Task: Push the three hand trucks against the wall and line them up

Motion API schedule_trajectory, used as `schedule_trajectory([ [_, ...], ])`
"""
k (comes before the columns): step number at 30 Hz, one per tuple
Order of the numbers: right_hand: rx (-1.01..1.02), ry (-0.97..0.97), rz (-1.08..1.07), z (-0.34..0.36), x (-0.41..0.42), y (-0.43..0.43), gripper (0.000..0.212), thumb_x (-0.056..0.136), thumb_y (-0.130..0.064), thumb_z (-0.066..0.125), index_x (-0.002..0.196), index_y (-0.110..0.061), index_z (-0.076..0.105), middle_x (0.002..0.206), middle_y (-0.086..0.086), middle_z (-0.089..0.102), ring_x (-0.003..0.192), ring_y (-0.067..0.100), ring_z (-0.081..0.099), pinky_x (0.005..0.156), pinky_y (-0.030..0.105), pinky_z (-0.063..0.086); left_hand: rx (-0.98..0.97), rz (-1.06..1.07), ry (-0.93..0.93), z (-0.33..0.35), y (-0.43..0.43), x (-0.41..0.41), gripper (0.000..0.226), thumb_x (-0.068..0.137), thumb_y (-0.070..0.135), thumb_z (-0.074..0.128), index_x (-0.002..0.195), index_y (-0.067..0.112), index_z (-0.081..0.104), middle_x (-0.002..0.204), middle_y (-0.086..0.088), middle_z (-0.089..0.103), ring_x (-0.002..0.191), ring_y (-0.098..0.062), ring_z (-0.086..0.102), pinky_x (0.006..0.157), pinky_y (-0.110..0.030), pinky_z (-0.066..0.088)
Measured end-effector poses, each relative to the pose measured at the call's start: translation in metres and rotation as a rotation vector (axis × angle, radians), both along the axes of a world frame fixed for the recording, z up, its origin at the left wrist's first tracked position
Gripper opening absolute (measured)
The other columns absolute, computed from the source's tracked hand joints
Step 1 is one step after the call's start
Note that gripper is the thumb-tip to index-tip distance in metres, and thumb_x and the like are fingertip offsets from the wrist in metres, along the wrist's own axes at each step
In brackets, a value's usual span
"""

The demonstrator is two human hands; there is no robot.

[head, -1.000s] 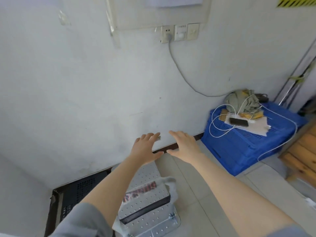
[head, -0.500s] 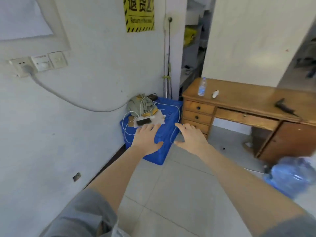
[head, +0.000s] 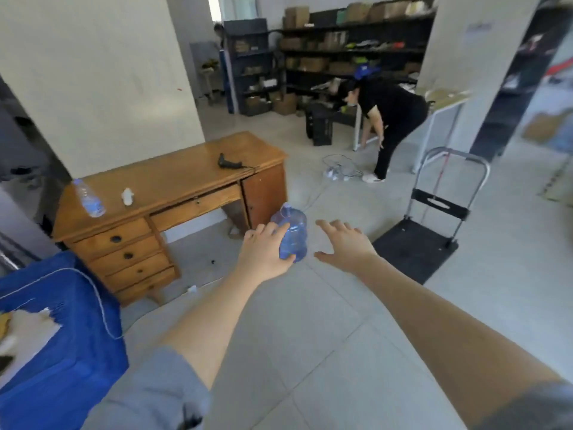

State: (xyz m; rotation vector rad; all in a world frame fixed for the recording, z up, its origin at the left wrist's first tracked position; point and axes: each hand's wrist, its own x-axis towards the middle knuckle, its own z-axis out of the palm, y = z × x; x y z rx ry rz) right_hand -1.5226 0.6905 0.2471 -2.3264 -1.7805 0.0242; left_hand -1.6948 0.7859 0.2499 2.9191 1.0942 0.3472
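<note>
At the lower left a blue crate [head: 55, 352] sits on the floor with a white cord and some pale, blurred items on its lid. Behind it stands the wooden desk [head: 173, 193]: a small water bottle [head: 89, 198] upright near its left edge, a white object [head: 127, 196] just beside that, a dark tool [head: 228, 162] toward the back right corner. The left hand [head: 263, 254] is stretched out palm down, fingers loosely spread, empty — it overlaps a big blue water jug [head: 293, 234] standing on the floor beyond it. The right hand [head: 345, 245] reaches forward too, fingers apart, holding nothing. One hand truck [head: 434, 218] stands on the floor right of the right hand and well apart from both hands — platform flat, handle upright. Farther back, a person in black [head: 390, 119] bends over.
</note>
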Motion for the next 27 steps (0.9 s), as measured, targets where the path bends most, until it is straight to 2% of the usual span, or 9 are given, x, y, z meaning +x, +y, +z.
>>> schedule_trajectory([
  [5, -0.014, 0.002, -0.244, -0.011, 0.091, -0.078, 0.071, 0.085, -0.046, 0.057, 0.143, -0.025, 0.023, 0.134, 0.009, 0.045, 0.124, 0.030, 0.042, 0.099, 0.042, 0.034, -0.014, -0.218, 0.025, -0.015, -0.037, 0.115, 0.070, 0.081, 0.048, 0.058, 0.140, 0.022, 0.033, 0.136, -0.003, 0.047, 0.125, -0.027, 0.041, 0.098, -0.038, 0.033],
  [11, -0.028, 0.027, -0.479, -0.024, 0.202, -0.158, 0.070, 0.085, -0.047, 0.057, 0.143, -0.025, 0.023, 0.133, 0.007, 0.046, 0.120, 0.029, 0.045, 0.100, 0.040, 0.036, -0.062, -0.432, 0.032, -0.030, -0.087, 0.261, 0.069, 0.083, 0.051, 0.052, 0.142, 0.025, 0.028, 0.137, 0.001, 0.043, 0.124, -0.024, 0.038, 0.101, -0.038, 0.030],
  [19, -0.064, 0.045, -0.649, -0.043, 0.340, -0.246, 0.068, 0.085, -0.046, 0.057, 0.142, -0.024, 0.026, 0.132, 0.009, 0.048, 0.118, 0.030, 0.046, 0.098, 0.040, 0.036, -0.131, -0.593, 0.044, -0.057, -0.158, 0.427, 0.070, 0.084, 0.051, 0.050, 0.143, 0.024, 0.026, 0.136, 0.000, 0.043, 0.126, -0.023, 0.037, 0.105, -0.040, 0.030],
  [27, -0.127, 0.096, -0.723, -0.078, 0.488, -0.257, 0.068, 0.085, -0.046, 0.058, 0.141, -0.025, 0.026, 0.134, 0.008, 0.046, 0.118, 0.028, 0.046, 0.098, 0.038, 0.036, -0.182, -0.631, 0.133, -0.092, -0.164, 0.590, 0.069, 0.084, 0.050, 0.050, 0.144, 0.024, 0.026, 0.136, -0.001, 0.043, 0.124, -0.023, 0.037, 0.104, -0.039, 0.028],
])
